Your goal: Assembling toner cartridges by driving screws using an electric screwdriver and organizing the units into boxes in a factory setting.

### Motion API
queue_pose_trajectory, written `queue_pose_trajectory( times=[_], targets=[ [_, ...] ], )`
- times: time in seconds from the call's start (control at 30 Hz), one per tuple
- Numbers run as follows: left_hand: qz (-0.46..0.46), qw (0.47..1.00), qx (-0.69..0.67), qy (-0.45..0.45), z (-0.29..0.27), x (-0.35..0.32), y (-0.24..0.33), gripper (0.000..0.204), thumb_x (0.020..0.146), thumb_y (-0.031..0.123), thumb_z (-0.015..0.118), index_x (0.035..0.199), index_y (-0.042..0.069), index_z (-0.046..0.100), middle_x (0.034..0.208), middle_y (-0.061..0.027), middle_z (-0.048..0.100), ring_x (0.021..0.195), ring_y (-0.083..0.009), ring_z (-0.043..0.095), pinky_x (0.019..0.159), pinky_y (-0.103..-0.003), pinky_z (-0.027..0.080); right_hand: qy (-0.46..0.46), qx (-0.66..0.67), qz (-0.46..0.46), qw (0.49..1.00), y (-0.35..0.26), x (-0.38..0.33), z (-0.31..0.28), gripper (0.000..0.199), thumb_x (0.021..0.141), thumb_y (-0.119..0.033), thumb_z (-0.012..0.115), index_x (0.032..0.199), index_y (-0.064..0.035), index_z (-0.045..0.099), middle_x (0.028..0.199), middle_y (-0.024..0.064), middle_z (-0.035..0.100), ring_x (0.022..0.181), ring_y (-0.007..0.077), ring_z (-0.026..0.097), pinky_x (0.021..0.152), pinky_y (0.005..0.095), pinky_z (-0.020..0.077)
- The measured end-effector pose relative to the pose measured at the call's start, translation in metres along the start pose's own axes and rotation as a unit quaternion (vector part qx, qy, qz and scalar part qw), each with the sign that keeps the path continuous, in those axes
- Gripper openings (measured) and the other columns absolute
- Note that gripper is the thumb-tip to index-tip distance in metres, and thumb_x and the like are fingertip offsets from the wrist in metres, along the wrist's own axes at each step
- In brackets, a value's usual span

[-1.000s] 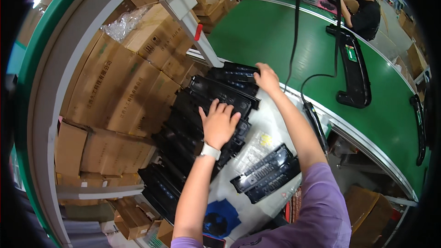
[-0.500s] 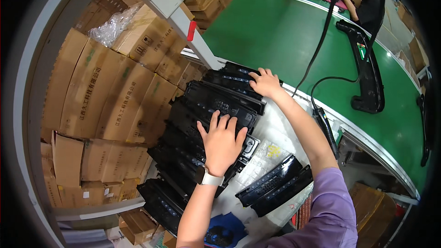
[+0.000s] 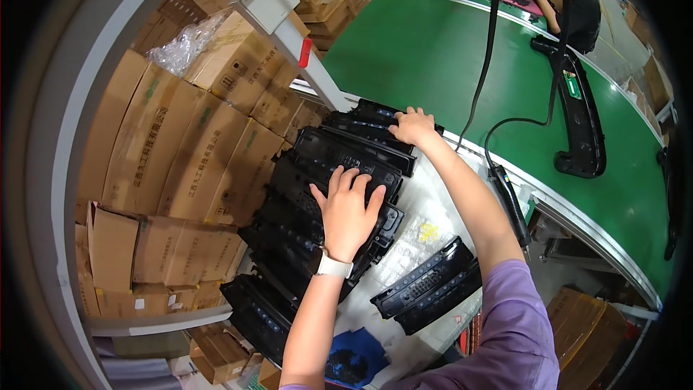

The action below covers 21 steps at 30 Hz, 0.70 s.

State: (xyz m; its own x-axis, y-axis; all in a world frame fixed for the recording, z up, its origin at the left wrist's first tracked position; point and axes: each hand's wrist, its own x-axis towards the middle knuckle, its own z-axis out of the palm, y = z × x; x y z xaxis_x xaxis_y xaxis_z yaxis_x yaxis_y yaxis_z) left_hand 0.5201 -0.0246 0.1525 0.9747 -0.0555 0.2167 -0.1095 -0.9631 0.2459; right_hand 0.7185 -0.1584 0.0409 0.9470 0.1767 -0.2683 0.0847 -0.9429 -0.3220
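A long overlapping stack of black plastic panels (image 3: 303, 195) runs diagonally across a white-covered bench (image 3: 426, 206). My left hand (image 3: 348, 209) lies flat, fingers spread, on one panel in the middle of the stack; a white watch is on that wrist. My right hand (image 3: 413, 127) rests on the far end of the stack, fingers over the edge of the top panel (image 3: 364, 119). Two more black panels (image 3: 429, 285) lie apart at the near right of the bench.
Brown cardboard boxes (image 3: 180, 144) are piled to the left. A green conveyor belt (image 3: 447, 50) curves behind, carrying a long black part (image 3: 581, 115). A black cable and tool (image 3: 509, 198) hang by the belt edge. Another person (image 3: 570, 0) works at the far end.
The view has drawn closer to the stack. My left hand has slid a little along the panels and my right hand stays on the far end.
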Motion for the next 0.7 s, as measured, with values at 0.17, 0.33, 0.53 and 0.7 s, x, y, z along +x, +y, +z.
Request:
queue_pose_trajectory(
  times=[0.17,0.33,0.53,0.7],
  targets=[
    [0.006,0.997,-0.054,0.062,-0.018,-0.028,0.001,0.017,0.082,0.022,0.062,0.088,0.006,0.065,0.104,-0.0053,0.061,0.114,-0.0254,0.05,0.1,-0.065,0.02,0.066,0.072,-0.021,0.995,0.021,-0.003,0.005,0.046,0.09,-0.043,0.044,0.122,-0.0116,0.056,0.128,0.0155,0.049,0.123,0.0316,0.042,0.102,0.0546,0.0283],
    [0.023,0.982,-0.146,0.114,-0.054,-0.097,-0.002,0.006,0.078,0.009,0.062,0.083,0.006,0.064,0.097,-0.0069,0.063,0.103,-0.0253,0.058,0.1,-0.051,0.029,0.128,0.063,-0.078,0.987,0.025,-0.024,0.006,0.045,0.09,-0.042,0.045,0.112,-0.0066,0.061,0.126,0.0185,0.049,0.124,0.0328,0.041,0.099,0.0547,0.0337],
    [-0.019,0.966,-0.225,0.123,-0.071,-0.223,0.016,0.013,0.072,-0.003,0.062,0.084,0.001,0.062,0.092,-0.0124,0.062,0.094,-0.0303,0.06,0.083,-0.039,0.046,0.199,0.059,-0.198,0.958,0.012,-0.099,-0.045,0.04,0.081,-0.034,0.059,0.108,-0.0044,0.063,0.126,0.0216,0.048,0.106,0.0364,0.055,0.09,0.041,0.0462],
    [-0.072,0.95,-0.283,0.107,-0.076,-0.329,0.037,0.013,0.074,0.0,0.061,0.087,0.0,0.062,0.091,-0.0127,0.062,0.093,-0.0298,0.06,0.082,-0.037,0.048,0.174,0.081,-0.32,0.928,-0.04,-0.213,-0.099,0.035,0.077,-0.026,0.063,0.101,-0.0004,0.064,0.109,0.0145,0.061,0.099,0.0313,0.06,0.084,0.0377,0.0475]
  ],
)
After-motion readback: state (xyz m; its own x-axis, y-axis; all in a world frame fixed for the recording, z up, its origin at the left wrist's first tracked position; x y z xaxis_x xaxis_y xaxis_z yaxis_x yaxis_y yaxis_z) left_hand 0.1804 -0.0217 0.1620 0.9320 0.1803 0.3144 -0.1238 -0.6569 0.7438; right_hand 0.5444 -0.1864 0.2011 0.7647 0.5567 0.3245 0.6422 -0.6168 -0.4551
